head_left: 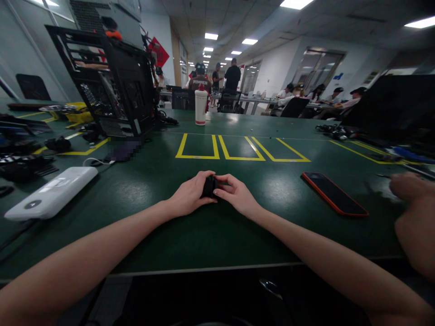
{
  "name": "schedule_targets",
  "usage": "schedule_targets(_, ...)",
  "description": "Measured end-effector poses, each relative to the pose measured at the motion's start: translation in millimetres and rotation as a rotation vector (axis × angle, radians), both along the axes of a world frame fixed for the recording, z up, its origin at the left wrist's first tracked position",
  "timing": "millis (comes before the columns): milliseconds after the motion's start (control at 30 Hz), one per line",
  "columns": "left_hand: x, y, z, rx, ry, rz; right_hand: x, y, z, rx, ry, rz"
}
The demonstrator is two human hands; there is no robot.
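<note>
Between both hands, low over the green table (224, 244), is a small black object (208, 186) whose kind I cannot make out. My left hand (188, 194) curls round its left side, thumb and fingers closed on it. From the right, my right hand (236, 194) pinches at the same black object with bent fingers. Much of the object is hidden by the fingers. A phone with an orange-red case (335, 194) lies to the right of my right hand.
A white power bank (52, 192) with a cable lies at left, near an open black computer case (118, 86). A white cup (201, 107) stands beyond yellow tape outlines (242, 158). Another person's hand (413, 185) reaches in at the right edge. Several people sit or stand farther back.
</note>
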State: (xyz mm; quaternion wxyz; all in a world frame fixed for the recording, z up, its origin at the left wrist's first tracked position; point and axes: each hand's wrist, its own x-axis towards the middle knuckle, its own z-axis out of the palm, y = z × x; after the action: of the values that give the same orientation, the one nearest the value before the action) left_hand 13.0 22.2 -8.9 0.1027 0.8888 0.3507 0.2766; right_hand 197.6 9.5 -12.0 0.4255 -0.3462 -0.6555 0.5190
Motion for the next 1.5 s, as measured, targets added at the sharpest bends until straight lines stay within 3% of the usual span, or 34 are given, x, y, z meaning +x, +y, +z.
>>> schedule_targets(867, 0.5, 0.3, -1.0, -0.012, 0.001, 0.01, -0.7, -2.3, -1.6, 0.024, 0.049, 0.029)
schedule_targets(1133, 0.9, 0.6, -1.0, 0.004, 0.005, 0.009, -1.6, -0.4, 0.7, 0.073, 0.02, -0.018)
schedule_targets(1333, 0.6, -0.9, 0.6, -0.007, 0.018, 0.011, 0.7, -0.2, 0.9, 0.006, -0.01, 0.011)
schedule_targets(1500, 0.8, -1.0, 0.7, -0.009, 0.027, 0.01, 0.9, -1.3, -1.2, 0.027, 0.073, 0.033)
